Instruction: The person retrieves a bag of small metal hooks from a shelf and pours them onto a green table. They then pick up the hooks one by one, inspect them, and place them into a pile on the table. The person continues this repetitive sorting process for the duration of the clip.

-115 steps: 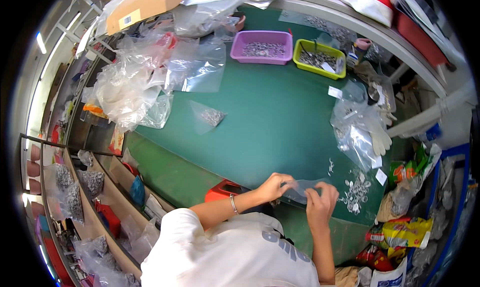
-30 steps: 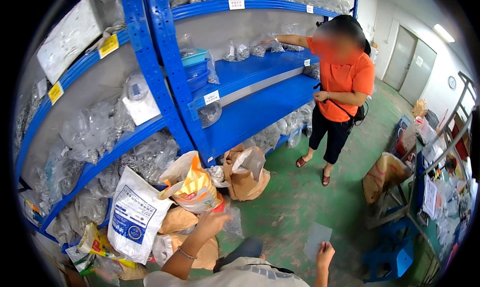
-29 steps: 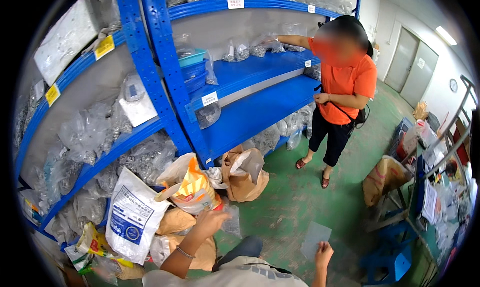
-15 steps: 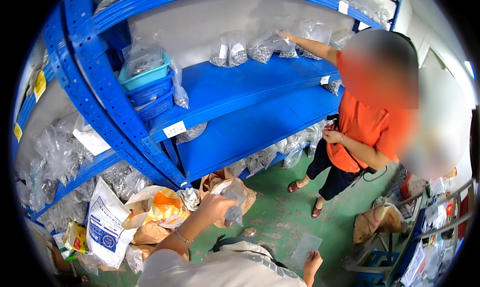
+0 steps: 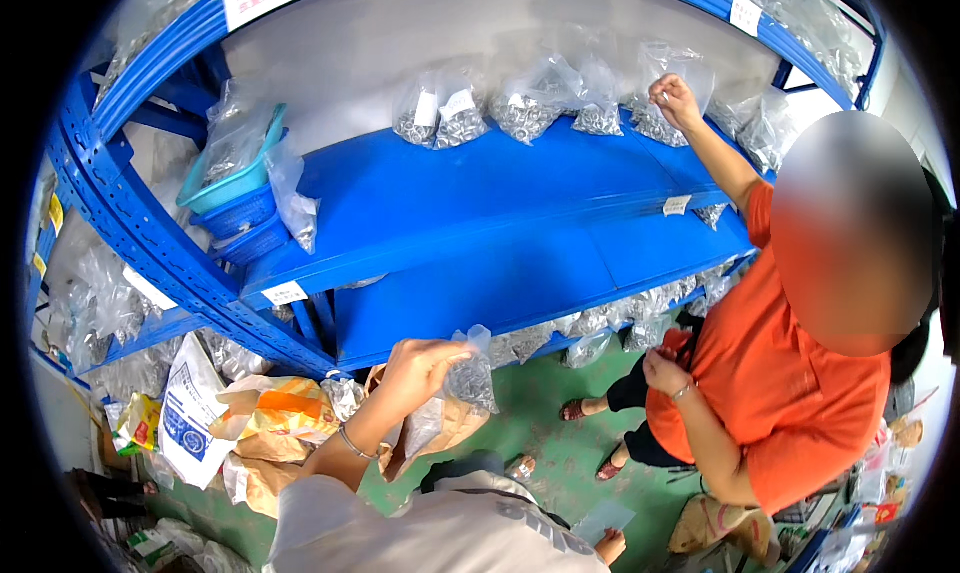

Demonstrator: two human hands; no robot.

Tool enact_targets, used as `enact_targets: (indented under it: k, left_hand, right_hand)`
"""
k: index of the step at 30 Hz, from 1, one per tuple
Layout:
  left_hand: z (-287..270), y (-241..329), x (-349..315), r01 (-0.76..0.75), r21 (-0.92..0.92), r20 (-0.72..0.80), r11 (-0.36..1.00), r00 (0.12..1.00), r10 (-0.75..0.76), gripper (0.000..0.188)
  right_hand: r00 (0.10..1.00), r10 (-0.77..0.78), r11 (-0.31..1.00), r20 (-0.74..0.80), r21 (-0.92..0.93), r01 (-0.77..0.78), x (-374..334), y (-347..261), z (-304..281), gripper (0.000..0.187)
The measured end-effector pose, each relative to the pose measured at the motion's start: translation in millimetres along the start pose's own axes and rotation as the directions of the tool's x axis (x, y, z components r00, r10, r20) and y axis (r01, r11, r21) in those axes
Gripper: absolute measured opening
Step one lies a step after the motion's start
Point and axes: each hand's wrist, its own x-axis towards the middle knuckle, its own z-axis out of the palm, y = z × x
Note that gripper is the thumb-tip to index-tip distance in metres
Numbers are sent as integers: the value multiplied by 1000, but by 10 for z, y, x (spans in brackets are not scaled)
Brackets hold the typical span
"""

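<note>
My left hand (image 5: 422, 371) is closed on the top of a see-through plastic bag of small grey metal parts (image 5: 472, 385), raised in front of the lower shelf. The bag hangs from my fingertips above a brown paper bag (image 5: 440, 435). Low at the bottom edge, my right hand (image 5: 609, 547) pinches a flat, see-through plastic bag (image 5: 604, 519) by its side; nothing shows inside it. Several bags of metal rings (image 5: 460, 125) stand along the back of the upper blue shelf (image 5: 450, 188).
At the right stands a person in an orange shirt (image 5: 790, 413), one hand (image 5: 675, 101) raised by the shelf bags. Stacked baskets (image 5: 240, 223) sit at the shelf's left end. Paper bags and a white sack (image 5: 190, 413) lie at the rack's foot, on green floor (image 5: 560, 453).
My left hand has risen slightly with its bag; my right hand has dropped lower. The other person appears nearer, their raised hand shifted right along the shelf bags. The view has shifted.
</note>
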Motion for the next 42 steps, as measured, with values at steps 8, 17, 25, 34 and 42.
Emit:
enact_targets:
  k: [8,17,25,34,42]
  left_hand:
    - [176,254,686,239,-211,-127,948,955,-269,15]
    - [262,209,1372,204,-353,-225,913,929,-295,15]
    - [292,64,1967,100,-479,-231,872,944,-235,17]
    - [240,-250,2359,105,-520,-286,848,914,-289,18]
    - [334,-480,2811,64,-522,-294,851,923,-249,19]
  right_hand:
    - [993,76,997,93,-41,-73,717,-98,82,24]
    - [956,-293,921,21,274,276,2366,-1866,183,7]
    - [-66,-977,-211,-201,886,414,5163,-7007,-1288,15]
    - [59,-996,69,61,987,144,4886,-7739,-892,26]
    - [290,-943,-33,-163,913,406,4622,-7472,-967,25]
